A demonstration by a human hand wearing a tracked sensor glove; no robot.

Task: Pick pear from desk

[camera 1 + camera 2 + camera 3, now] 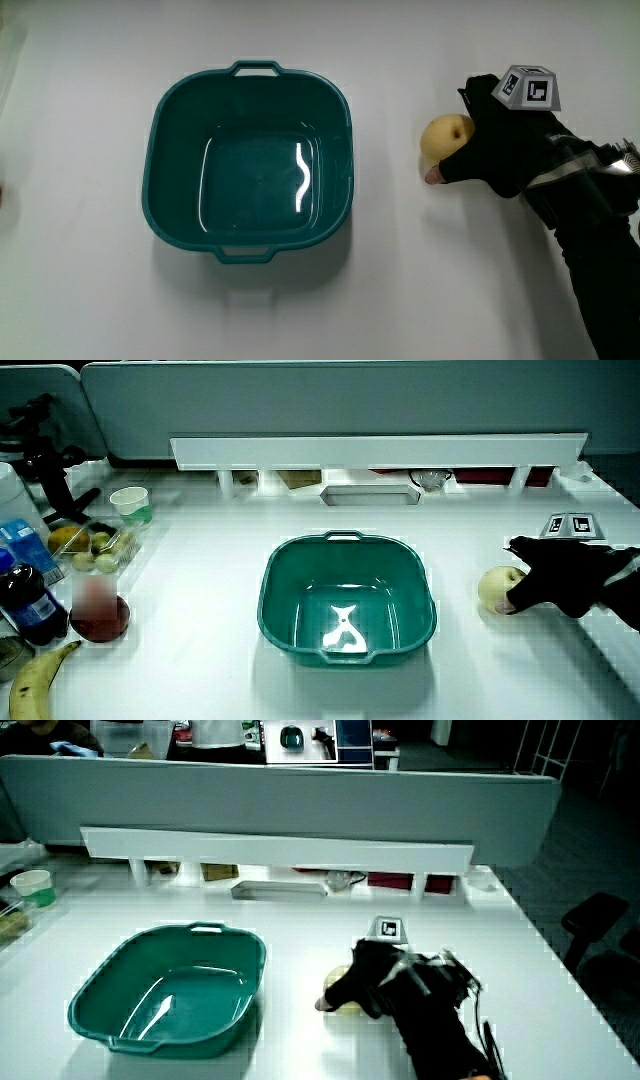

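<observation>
A yellow pear rests on the white table beside a teal basin. The black-gloved hand lies against the pear, fingers curled over it and the thumb under its nearer edge. A patterned cube sits on the hand's back. In both side views the pear is partly hidden by the hand. The basin holds nothing.
In a side view a banana, a dark bottle, a red bowl, a tray of fruit and a paper cup stand at the table's edge away from the hand. A low partition with a shelf bounds the table.
</observation>
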